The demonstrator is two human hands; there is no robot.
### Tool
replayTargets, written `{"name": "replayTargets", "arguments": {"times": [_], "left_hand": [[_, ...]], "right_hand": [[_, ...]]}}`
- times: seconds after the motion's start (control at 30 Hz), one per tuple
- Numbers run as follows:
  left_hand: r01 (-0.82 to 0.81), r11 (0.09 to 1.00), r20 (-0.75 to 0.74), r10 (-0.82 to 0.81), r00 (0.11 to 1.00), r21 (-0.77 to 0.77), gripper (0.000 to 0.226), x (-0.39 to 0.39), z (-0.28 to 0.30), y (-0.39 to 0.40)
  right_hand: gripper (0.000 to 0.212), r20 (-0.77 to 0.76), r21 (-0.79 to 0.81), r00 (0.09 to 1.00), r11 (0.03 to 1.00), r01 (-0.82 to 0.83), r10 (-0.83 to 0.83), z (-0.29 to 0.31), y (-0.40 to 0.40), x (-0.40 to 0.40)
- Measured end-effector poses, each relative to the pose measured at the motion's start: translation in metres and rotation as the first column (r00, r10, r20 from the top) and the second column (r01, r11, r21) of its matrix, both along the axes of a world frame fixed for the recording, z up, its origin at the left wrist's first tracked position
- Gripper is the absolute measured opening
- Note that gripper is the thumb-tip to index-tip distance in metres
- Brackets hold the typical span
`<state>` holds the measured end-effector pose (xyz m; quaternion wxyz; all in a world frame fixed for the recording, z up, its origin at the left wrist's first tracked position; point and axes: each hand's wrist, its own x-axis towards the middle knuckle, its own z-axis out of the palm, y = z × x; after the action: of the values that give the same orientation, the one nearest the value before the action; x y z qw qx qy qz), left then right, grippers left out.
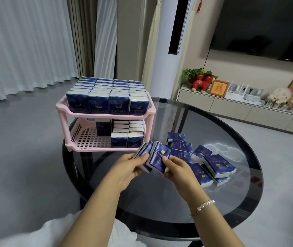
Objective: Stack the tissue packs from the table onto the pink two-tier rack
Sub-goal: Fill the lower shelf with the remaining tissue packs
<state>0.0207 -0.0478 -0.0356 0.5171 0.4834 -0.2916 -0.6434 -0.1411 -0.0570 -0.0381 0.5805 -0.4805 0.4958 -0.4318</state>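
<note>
The pink two-tier rack (61, 111) stands at the far left of the round dark glass table (240, 202). Its top tier is packed with upright dark blue tissue packs (106, 93). On the lower tier, more packs (127, 138) fill only the right half. My left hand (129, 165) and my right hand (176, 166) together grip a small bundle of blue packs (157, 157) just in front of the rack's lower right corner. Several loose packs (213, 163) lie on the glass to the right of my hands.
A low white cabinet (231, 107) with a red toy horse, a framed picture and ornaments runs along the right wall under a dark TV screen (267, 24). A tall white floor unit (169, 41) and curtains stand behind the rack. Grey floor surrounds the table.
</note>
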Motion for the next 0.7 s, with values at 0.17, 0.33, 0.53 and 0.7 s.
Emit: {"name": "replayTargets", "arguments": {"times": [0.17,0.33,0.53,0.7], "left_hand": [[0.104,0.994,-0.028,-0.105,0.994,-0.027,0.059,-0.003,-0.002,-0.001],[0.143,0.989,0.117,-0.140,0.983,-0.024,0.088,-0.017,-0.005,-0.002],[0.083,0.997,0.150,-0.081,0.985,-0.002,0.049,-0.022,-0.010,-0.006],[0.086,0.996,0.178,-0.082,0.981,-0.016,0.051,-0.026,-0.014,-0.009]], "right_hand": [[0.021,-0.091,-0.044,0.996,0.999,-0.018,0.014,0.005,0.003,-0.003],[0.018,-0.166,-0.077,0.986,0.996,-0.039,0.025,0.012,0.004,-0.013],[0.027,-0.662,-0.304,0.705,0.951,0.059,-0.256,0.017,0.007,-0.046],[0.021,-0.954,-0.248,0.178,0.969,-0.011,-0.242,0.014,0.015,-0.073]]}}
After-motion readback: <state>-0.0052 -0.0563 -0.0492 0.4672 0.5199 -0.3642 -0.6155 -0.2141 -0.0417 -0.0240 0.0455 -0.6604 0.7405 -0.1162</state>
